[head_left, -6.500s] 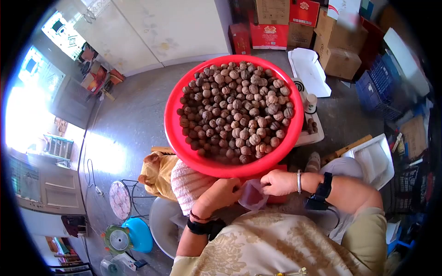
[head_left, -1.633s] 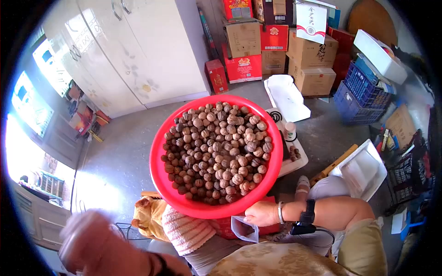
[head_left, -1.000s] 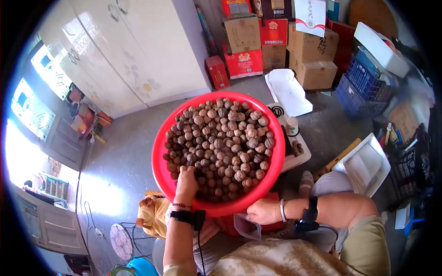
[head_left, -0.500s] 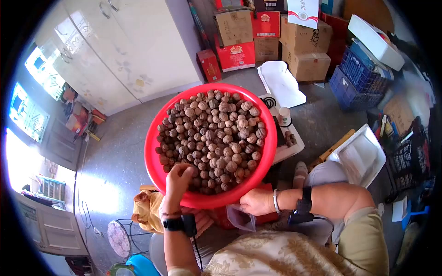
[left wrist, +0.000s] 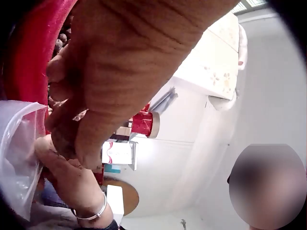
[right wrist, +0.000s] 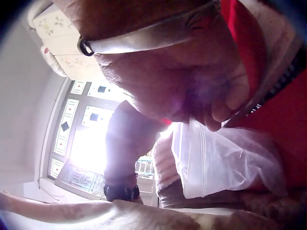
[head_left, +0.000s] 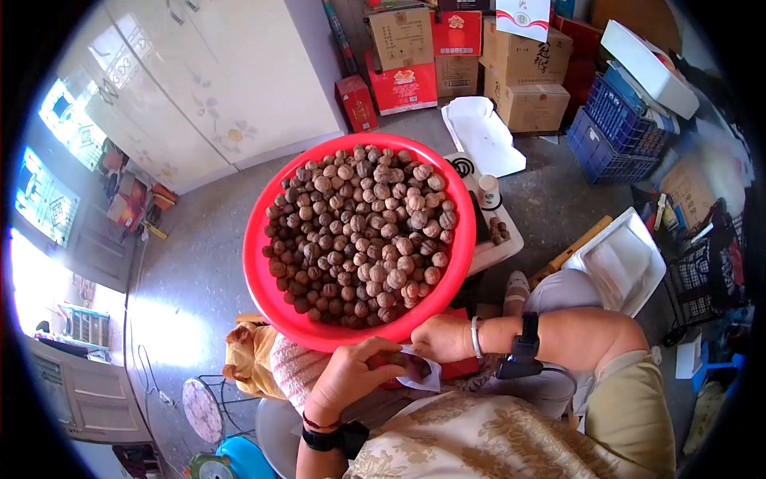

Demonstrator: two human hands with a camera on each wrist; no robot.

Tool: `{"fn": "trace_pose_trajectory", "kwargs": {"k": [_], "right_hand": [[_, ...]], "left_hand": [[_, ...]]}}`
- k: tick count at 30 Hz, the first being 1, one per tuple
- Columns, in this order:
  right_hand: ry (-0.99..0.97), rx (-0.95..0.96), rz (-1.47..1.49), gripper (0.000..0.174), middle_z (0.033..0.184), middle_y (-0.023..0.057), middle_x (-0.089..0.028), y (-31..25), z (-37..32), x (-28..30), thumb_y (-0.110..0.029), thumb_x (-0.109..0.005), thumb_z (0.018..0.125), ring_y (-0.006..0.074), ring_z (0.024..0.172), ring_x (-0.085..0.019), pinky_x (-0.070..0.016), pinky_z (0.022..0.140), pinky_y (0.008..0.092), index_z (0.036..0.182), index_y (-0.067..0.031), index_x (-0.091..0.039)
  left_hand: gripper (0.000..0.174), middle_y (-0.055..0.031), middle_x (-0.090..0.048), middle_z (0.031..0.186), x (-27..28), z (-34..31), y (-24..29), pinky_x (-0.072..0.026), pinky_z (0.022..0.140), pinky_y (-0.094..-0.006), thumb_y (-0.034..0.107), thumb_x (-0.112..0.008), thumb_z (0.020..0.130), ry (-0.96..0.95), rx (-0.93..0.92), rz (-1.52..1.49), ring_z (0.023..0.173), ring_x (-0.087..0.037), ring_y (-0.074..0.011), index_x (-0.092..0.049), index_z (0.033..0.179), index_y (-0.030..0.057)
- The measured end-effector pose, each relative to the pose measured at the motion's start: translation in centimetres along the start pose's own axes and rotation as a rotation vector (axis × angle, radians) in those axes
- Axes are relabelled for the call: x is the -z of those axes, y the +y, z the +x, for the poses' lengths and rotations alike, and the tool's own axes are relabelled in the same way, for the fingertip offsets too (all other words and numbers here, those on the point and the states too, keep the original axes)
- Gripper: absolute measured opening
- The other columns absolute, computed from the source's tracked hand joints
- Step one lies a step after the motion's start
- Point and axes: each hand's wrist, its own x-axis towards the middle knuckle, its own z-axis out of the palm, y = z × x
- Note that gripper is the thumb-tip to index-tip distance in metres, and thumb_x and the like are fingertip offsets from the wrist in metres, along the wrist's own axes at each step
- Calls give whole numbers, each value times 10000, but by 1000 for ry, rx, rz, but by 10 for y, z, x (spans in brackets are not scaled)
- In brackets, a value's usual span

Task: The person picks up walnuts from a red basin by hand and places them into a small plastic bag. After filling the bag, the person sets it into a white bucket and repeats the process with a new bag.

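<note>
A wide red plastic basin heaped with brown walnuts stands in front of me. My right hand, below the basin's near rim, pinches the edge of a clear plastic bag, which hangs with its mouth spread. Close beside it, my left hand has its curled fingers and thumb over the bag's mouth. A dark, rounded walnut shows between those fingers in the left wrist view, partly hidden by them. The bag's inside is mostly covered by the left hand in the head view.
Left of my lap are a tan cloth-like item, a round-topped stool and a grey tub. White foam trays lie to the right. Stacked cartons and blue crates stand farther back.
My left hand swung in from the lower left, reached among the walnuts at the basin's near left, then came back to the bag. The right hand kept its pinch on the bag.
</note>
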Motion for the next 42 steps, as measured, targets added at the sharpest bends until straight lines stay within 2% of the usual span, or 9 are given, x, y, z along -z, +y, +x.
{"fn": "trace_pose_trajectory", "kwargs": {"k": [6, 12, 14, 15, 18, 33, 36, 41, 42], "right_hand": [[28, 43, 62, 285, 793, 200, -700, 17, 6, -16, -288, -639, 908, 365, 754, -696, -542, 710, 459, 808, -30, -708], [94, 84, 77, 390, 883, 232, -702, 5, 5, -11, -374, -561, 1001, 388, 835, -693, -533, 786, 485, 967, -18, -717], [121, 95, 86, 375, 897, 237, -702, 18, 10, -21, -367, -569, 993, 392, 851, -695, -533, 795, 485, 983, -22, -718], [125, 97, 86, 375, 897, 237, -702, 17, 9, -18, -367, -569, 993, 392, 851, -695, -533, 795, 485, 983, -22, -718], [70, 78, 51, 346, 906, 249, -699, 5, 2, -8, -343, -592, 966, 401, 870, -694, -534, 805, 486, 983, -23, -722], [72, 43, 52, 294, 794, 252, -678, 11, 3, -13, -260, -601, 912, 418, 777, -683, -527, 746, 497, 833, 9, -690], [58, 41, 46, 301, 787, 253, -673, 7, 2, -9, -264, -607, 911, 414, 776, -685, -526, 739, 494, 825, 14, -683], [70, 48, 82, 299, 785, 256, -676, 8, 3, -10, -256, -603, 912, 413, 757, -685, -526, 731, 495, 830, 18, -689], [69, 47, 84, 299, 785, 256, -676, 5, 2, -8, -256, -603, 912, 413, 757, -685, -526, 731, 495, 830, 18, -689]], "left_hand": [[307, -76, -740, 864, -5, -3, -11, -550, 667, -275, 91, -809, 829, 23, 67, 128, 751, -666, -90, -695, 1100, 3], [199, -126, -682, 819, 17, 1, -20, -538, 630, -315, 124, -749, 872, 310, 173, -63, 685, -666, -180, -706, 1035, 18], [181, -126, -713, 881, 36, 9, -55, -547, 735, -333, 92, -724, 868, 500, 59, 346, 805, -687, -207, -710, 1030, 14], [172, -150, -698, 923, 43, 12, -60, -545, 766, -388, 96, -719, 828, 576, 99, 396, 855, -672, -312, -717, 986, 28], [166, -153, -695, 923, 72, 26, -102, -520, 822, -440, 122, -710, 819, 692, 83, 570, 891, -647, -346, -717, 971, 55], [334, -197, -644, 1164, 111, 79, -157, -491, 978, -468, 140, -722, 818, 535, 443, 879, 1148, -585, -394, -677, 1132, 35], [353, -198, -668, 1112, 110, 73, -157, -516, 941, -447, 163, -744, 810, 627, 376, 817, 1058, -630, -396, -677, 1124, 17], [316, -86, -721, 1005, 101, 55, -142, -543, 795, -308, 195, -691, 951, 617, 139, -248, 900, -682, -187, -660, 1180, -20], [316, -86, -721, 1005, 98, 51, -137, -543, 795, -308, 195, -691, 951, 616, 142, -248, 900, -682, -187, -660, 1180, -20]]}}
